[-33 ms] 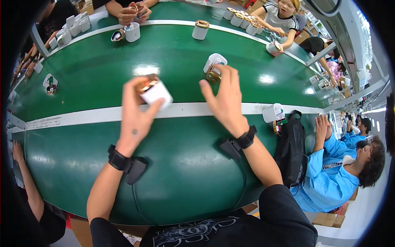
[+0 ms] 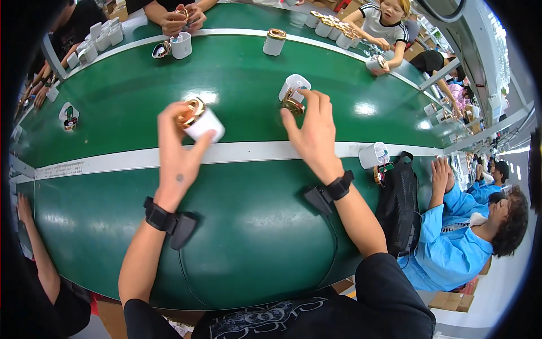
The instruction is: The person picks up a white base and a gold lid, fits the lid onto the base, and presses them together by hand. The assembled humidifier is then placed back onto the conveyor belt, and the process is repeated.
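Note:
My left hand (image 2: 178,144) grips a white rounded housing (image 2: 206,125) with a shiny copper-gold ring top (image 2: 192,113), tilted and held above the green table. The thumb lies along the white side and the fingers are behind it. To the right, my right hand (image 2: 313,127) has its thumb and forefinger around a round gold-coloured part (image 2: 293,105). That part sits against the mouth of a second white housing (image 2: 294,83), which lies open on the table. Black bands with dark boxes and cables are on both my wrists.
A white metal strip (image 2: 254,151) crosses the green table. Near my right arm are another open white housing (image 2: 374,155) and a black mesh bag (image 2: 400,209). A finished-looking white-and-gold unit (image 2: 275,42) stands far ahead. Co-workers sit around, some handling similar units.
My left hand has shifted slightly left with the white housing, turning its copper-gold top more into view. The right thumb and forefinger have come in around the gold-coloured part.

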Action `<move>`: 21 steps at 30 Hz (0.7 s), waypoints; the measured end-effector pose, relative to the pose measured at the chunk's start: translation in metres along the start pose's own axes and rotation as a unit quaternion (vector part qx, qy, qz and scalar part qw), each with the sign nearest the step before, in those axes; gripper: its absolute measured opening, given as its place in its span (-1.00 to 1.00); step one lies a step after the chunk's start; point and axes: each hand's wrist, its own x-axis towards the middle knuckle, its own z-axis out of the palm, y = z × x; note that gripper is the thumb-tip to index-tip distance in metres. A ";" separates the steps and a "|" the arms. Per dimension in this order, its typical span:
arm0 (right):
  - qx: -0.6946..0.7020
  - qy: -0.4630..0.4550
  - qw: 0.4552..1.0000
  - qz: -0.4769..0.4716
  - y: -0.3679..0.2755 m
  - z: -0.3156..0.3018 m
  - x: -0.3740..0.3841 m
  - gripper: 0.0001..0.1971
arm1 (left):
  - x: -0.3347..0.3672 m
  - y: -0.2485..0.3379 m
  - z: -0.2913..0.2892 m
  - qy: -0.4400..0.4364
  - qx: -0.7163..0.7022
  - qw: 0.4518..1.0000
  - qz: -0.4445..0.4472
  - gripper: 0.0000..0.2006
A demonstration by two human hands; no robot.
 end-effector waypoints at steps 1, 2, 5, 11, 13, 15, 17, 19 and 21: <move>0.000 0.003 1.000 0.000 0.013 0.000 -0.003 -0.58 | 0.004 -0.007 -0.008 -0.001 0.000 1.000 0.003 -0.42; -0.021 -0.030 0.999 0.016 0.025 0.001 -0.006 -0.61 | 0.007 -0.012 -0.015 -0.002 0.089 0.996 0.014 -0.41; -0.060 -0.099 0.992 0.049 0.040 0.000 -0.009 -0.68 | 0.010 -0.015 -0.020 -0.003 0.265 0.964 0.033 -0.40; 0.166 -0.108 0.970 0.141 0.027 -0.012 0.009 -0.79 | 0.011 0.008 -0.012 0.027 0.331 0.927 0.175 -0.36; 0.247 -0.106 0.949 0.163 0.018 -0.021 0.014 -0.79 | 0.004 0.015 -0.006 0.053 0.367 0.903 0.217 -0.35; 0.345 -0.138 0.910 0.182 0.009 -0.033 0.019 -0.75 | -0.008 0.021 0.002 -0.033 0.251 0.941 0.223 -0.30; 0.396 -0.170 0.881 0.193 -0.005 -0.038 0.022 -0.72 | -0.025 0.037 0.022 -0.078 0.116 0.988 0.061 -0.25; 0.467 -0.204 0.826 0.239 -0.026 -0.051 0.018 -0.71 | -0.030 0.045 0.031 -0.089 0.112 0.989 0.040 -0.23; 0.500 -0.234 0.791 0.262 -0.039 -0.055 0.016 -0.71 | -0.033 0.047 0.034 -0.097 0.108 0.989 0.019 -0.21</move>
